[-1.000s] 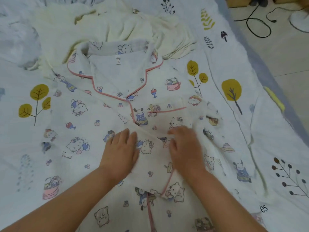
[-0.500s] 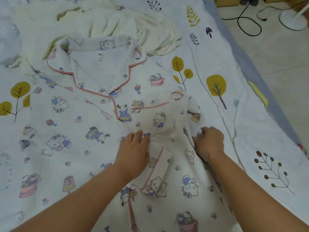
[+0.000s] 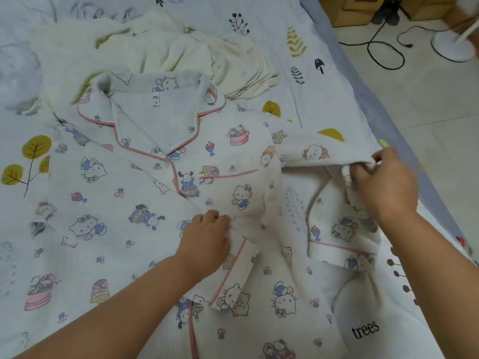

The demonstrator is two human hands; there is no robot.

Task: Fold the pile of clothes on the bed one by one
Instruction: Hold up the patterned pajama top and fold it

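Found the pajama shirt spread face up across the middle of the frame, collar toward the top, hem toward the bottom edge. Caught the right hand out at the right side of the frame, fingers curled tight and pinching the shirt's sleeve, lifted off the bedsheet. Noted the sleeve's long axis running sideways, from the shoulder near centre out to that pinch, cuff end drooping below the hand. Placed the left hand on the shirt front just below the chest pocket, knuckles bent over a folded, pink-trimmed cuff; could not tell whether gripping or merely pressing. Judged the fold line to lie well left of the right hand's fingers, so any carry would go leftward, toward the left hand. Left the cream garment bunched at the upper middle, unfolded.
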